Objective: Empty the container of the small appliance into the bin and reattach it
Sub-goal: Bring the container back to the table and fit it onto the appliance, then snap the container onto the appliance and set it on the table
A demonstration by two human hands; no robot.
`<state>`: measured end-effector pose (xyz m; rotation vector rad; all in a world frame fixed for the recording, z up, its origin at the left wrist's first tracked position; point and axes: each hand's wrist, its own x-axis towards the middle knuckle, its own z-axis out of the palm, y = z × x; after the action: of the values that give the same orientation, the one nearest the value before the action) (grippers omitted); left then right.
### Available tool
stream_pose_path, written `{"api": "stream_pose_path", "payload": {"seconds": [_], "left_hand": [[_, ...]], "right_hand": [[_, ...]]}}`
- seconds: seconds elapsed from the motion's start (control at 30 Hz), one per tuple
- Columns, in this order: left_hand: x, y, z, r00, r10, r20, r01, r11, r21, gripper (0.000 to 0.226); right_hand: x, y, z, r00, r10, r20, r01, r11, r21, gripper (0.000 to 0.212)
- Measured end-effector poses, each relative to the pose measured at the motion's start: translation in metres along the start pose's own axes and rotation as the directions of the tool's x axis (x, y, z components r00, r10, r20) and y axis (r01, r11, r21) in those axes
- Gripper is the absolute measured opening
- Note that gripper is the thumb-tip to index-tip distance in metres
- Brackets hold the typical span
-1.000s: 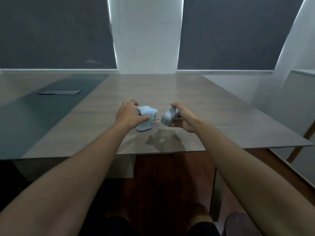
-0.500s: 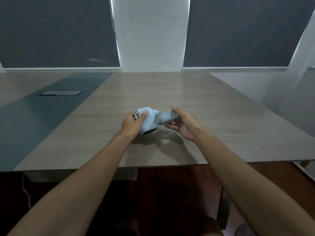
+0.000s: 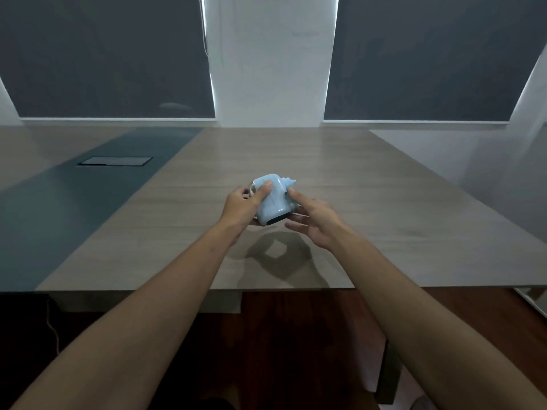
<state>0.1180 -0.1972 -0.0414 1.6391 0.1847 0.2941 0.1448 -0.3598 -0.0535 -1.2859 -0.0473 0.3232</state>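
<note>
A small light-blue appliance [image 3: 273, 199] is held a little above the wooden table [image 3: 370, 208], tilted, with a dark slot showing at its lower near end. My left hand [image 3: 244, 207] grips its left side, thumb on top. My right hand [image 3: 313, 220] is cupped against its right side, one fingertip touching the body and the other fingers spread beneath. The grey container is hidden; only a thin pale edge shows between my right fingers and the appliance. No bin is in view.
A dark inlay strip with a rectangular cable hatch [image 3: 115, 161] runs along the table's left part. The table's near edge [image 3: 266, 290] is just below my forearms, with dark floor and a table leg [image 3: 387, 371] under it. Windows with dark blinds stand behind the table.
My right hand has brought the grey container against the appliance's right side, where it is now out of sight. Both hands have lifted and tilted the appliance slightly.
</note>
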Motion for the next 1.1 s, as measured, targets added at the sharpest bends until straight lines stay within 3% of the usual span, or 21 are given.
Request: {"api": "stream_pose_path", "payload": {"seconds": [0.13,0.4,0.53,0.8,0.97,1.1], "left_hand": [[-0.001,0.006,-0.003,0.998,0.015,-0.058,-0.013,1.000,0.024,0.055],[-0.008,0.003,-0.039,0.979,0.024,-0.202,-0.005,0.996,0.092,0.085],[-0.015,0.003,-0.067,0.956,0.045,-0.291,-0.004,0.990,0.141,0.078],[-0.035,-0.006,-0.138,0.850,0.151,-0.505,0.103,0.892,0.440,0.062],[-0.046,-0.018,-0.172,0.780,0.170,-0.603,0.165,0.873,0.460,0.066],[-0.050,-0.028,-0.181,0.780,0.148,-0.608,0.206,0.857,0.473,0.070]], "right_hand": [[-0.006,0.001,0.011,0.998,-0.057,-0.018,0.054,0.992,-0.118,0.047],[-0.018,-0.001,0.042,0.998,0.017,0.066,0.009,0.929,-0.371,0.051],[-0.024,0.004,0.067,0.995,0.032,0.099,0.007,0.928,-0.372,0.050],[-0.025,0.028,0.106,0.995,-0.007,0.099,0.053,0.878,-0.476,0.050],[-0.024,0.039,0.120,0.994,-0.015,0.104,0.068,0.849,-0.523,0.046],[-0.024,0.045,0.126,0.996,-0.025,0.084,0.066,0.846,-0.529,0.038]]}}
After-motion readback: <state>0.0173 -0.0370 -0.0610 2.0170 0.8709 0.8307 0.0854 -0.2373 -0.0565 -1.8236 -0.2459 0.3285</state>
